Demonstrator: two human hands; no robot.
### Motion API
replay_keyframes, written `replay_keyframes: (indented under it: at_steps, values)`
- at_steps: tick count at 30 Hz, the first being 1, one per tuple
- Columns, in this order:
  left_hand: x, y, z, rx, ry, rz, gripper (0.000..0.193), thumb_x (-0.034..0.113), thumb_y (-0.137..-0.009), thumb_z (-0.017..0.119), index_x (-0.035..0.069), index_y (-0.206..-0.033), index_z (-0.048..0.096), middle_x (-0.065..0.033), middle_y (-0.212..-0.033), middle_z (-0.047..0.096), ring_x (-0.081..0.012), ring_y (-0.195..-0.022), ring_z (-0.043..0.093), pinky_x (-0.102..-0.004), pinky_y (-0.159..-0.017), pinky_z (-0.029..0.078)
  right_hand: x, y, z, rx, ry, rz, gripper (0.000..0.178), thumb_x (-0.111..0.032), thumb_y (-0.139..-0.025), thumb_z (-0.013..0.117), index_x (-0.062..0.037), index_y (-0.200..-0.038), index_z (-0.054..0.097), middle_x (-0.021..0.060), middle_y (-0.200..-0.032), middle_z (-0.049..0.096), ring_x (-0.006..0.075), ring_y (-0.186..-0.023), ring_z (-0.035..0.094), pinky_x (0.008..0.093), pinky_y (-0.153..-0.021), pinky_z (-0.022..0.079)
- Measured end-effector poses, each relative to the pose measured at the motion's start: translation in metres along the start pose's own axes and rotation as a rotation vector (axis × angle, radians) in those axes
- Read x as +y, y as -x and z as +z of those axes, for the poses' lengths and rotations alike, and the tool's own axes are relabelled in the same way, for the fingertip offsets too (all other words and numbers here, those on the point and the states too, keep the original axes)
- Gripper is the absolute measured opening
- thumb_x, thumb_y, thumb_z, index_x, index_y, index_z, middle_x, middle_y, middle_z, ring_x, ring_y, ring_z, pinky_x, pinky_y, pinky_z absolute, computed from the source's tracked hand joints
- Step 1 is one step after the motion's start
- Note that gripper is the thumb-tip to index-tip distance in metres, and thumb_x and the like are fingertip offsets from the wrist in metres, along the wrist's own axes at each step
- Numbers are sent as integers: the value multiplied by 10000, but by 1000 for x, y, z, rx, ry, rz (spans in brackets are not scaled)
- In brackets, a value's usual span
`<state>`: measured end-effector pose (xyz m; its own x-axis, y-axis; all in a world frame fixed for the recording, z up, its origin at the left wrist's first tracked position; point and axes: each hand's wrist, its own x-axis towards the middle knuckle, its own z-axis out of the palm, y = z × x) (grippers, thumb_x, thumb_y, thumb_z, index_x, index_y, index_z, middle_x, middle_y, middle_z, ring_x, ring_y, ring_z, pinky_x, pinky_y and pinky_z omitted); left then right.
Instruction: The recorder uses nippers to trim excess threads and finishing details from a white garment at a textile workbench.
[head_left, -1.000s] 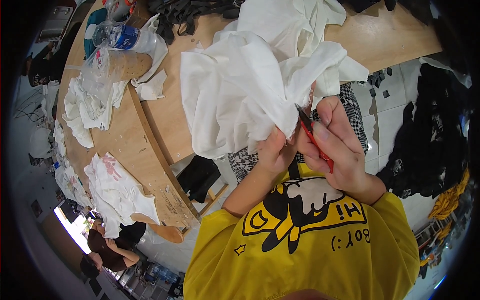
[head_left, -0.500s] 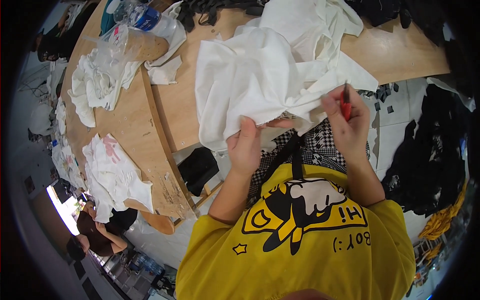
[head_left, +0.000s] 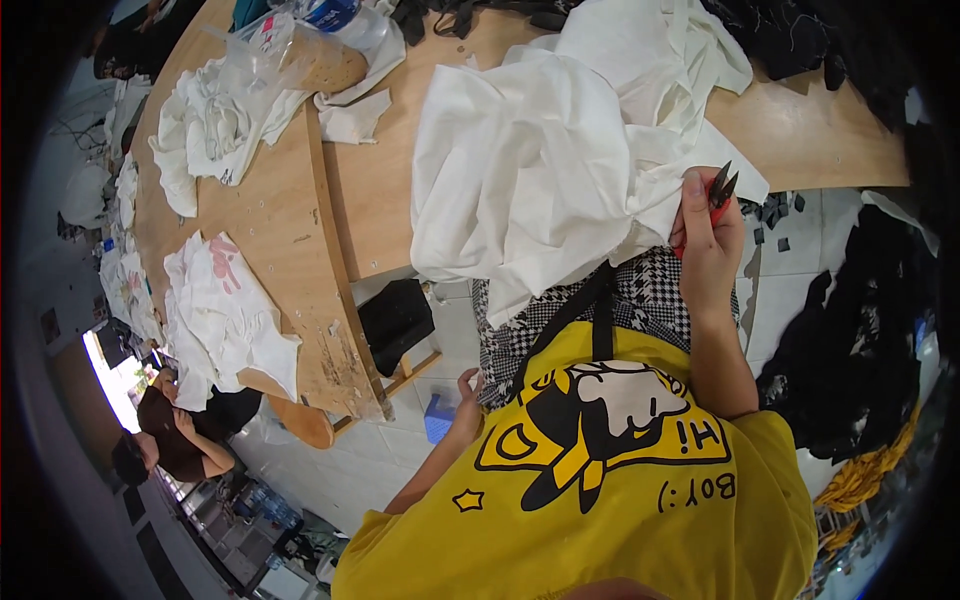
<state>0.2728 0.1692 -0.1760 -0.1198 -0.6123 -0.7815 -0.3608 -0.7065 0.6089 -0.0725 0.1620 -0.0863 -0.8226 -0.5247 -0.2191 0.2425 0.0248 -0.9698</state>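
Note:
My right hand (head_left: 706,240) holds small red-handled thread snips (head_left: 718,192) with dark blades pointing up, at the right edge of a crumpled white garment (head_left: 540,170) that hangs over the wooden table's edge (head_left: 820,140). My left hand (head_left: 468,388) is lowered beside my lap, below the table, near a small blue object (head_left: 438,418); its fingers are mostly hidden, and nothing shows in it. I wear a yellow printed shirt (head_left: 600,470) and checked trousers (head_left: 650,290).
More white garments lie at the table's left (head_left: 215,120) and on a lower wooden board (head_left: 225,310). Plastic bags and a bottle sit at the far end (head_left: 300,40). Dark clothes are piled on the floor at right (head_left: 850,330). Another person sits at lower left (head_left: 170,430).
My left hand has let go of the white garment and dropped to my lap. My right hand has lifted the snips up at the garment's right edge.

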Motion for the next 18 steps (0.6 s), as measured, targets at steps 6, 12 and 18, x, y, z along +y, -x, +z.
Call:
replay_keyframes:
  at_steps: [6, 12, 18]
  values:
    - [-22, 23, 1, 54, -42, 34, 208, 184, -869, 384, 14, -919, 491, -42, -843, 529, -116, -789, 480, -239, -738, 375, -1, 5, 0, -8, 12, 2, 172, -199, -843, 475, -28, -842, 497, -39, -536, 407, 22, -448, 346, 151, -412, 277]
    - [-28, 19, -2, 104, -108, 70, 202, 181, -868, 385, 15, -911, 493, -43, -844, 527, -117, -794, 479, -239, -741, 373, -2, 13, 4, -39, -48, 21, 182, -206, -835, 493, -24, -839, 489, -27, -549, 422, 27, -457, 355, 153, -415, 284]
    - [-36, 20, -3, 120, -180, 93, 198, 177, -866, 386, 16, -903, 495, -44, -845, 525, -119, -798, 478, -239, -743, 371, -2, 20, 5, -63, -22, 10, 173, -201, -840, 479, -28, -849, 487, -28, -540, 402, 33, -454, 342, 160, -414, 277]
